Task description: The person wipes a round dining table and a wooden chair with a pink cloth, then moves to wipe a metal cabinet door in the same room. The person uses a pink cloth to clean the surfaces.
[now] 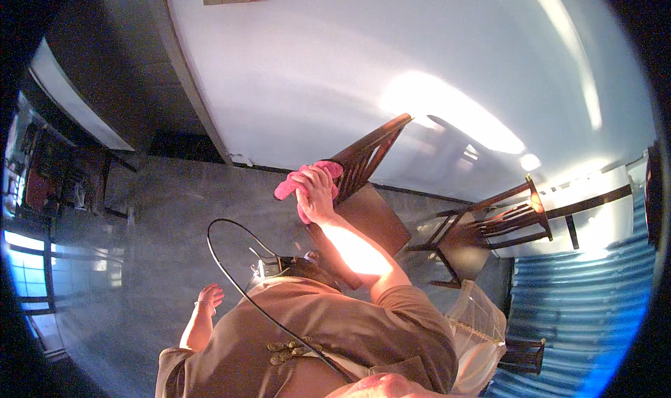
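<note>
My right hand [317, 192] is wrapped around a bunched pink cloth [287, 187]. Hand and cloth lie against the top of a dark wooden chair's slatted back [375, 144]; part of that top rail is covered by them. The chair's flat brown seat [378, 217] shows beside my forearm, which hides some of it. Away to the left, my left hand [210, 297] hangs free over the grey floor, holding nothing, its fingers loosely spread.
A white wall [293, 83] with bright glare rises behind the chair. A second slatted wooden chair [516, 220] stands to the right, near a blue curtain [571, 298] and a pale mesh cover [474, 324]. A black cable [209, 235] loops across my front. A dark doorway [178, 94] opens at left.
</note>
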A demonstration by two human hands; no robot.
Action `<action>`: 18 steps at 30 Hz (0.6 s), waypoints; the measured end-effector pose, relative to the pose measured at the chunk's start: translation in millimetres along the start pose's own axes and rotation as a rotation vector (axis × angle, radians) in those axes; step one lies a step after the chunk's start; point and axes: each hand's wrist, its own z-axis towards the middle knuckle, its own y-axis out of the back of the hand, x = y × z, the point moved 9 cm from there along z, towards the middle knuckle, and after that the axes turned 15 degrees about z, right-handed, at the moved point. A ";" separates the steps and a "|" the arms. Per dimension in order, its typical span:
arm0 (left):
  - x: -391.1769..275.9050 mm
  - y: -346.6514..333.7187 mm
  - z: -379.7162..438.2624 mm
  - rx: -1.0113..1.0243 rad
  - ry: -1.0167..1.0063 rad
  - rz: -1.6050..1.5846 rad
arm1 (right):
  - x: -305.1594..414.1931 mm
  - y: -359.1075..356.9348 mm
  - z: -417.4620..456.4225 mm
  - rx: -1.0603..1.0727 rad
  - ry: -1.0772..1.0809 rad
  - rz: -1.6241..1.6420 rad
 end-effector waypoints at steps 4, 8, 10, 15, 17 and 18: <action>12.4 8.8 9.1 0.006 -0.023 -0.049 | -15.2 20.3 7.2 0.033 0.025 0.016; 12.8 9.0 4.7 -0.023 -0.027 -0.038 | -63.7 57.2 20.4 -0.074 0.013 -0.032; 16.6 5.2 -3.8 -0.033 0.019 -0.064 | -89.4 80.4 29.3 -0.103 0.007 -0.068; 19.3 -6.1 -37.4 -0.077 0.057 -0.083 | -169.5 119.4 41.9 -0.208 -0.041 -0.150; 23.5 -6.2 -43.8 -0.102 0.078 -0.068 | -204.9 127.6 45.7 -0.230 -0.048 -0.197; 25.7 -6.3 -46.9 -0.114 0.091 -0.062 | -225.3 128.5 45.7 -0.218 -0.067 -0.244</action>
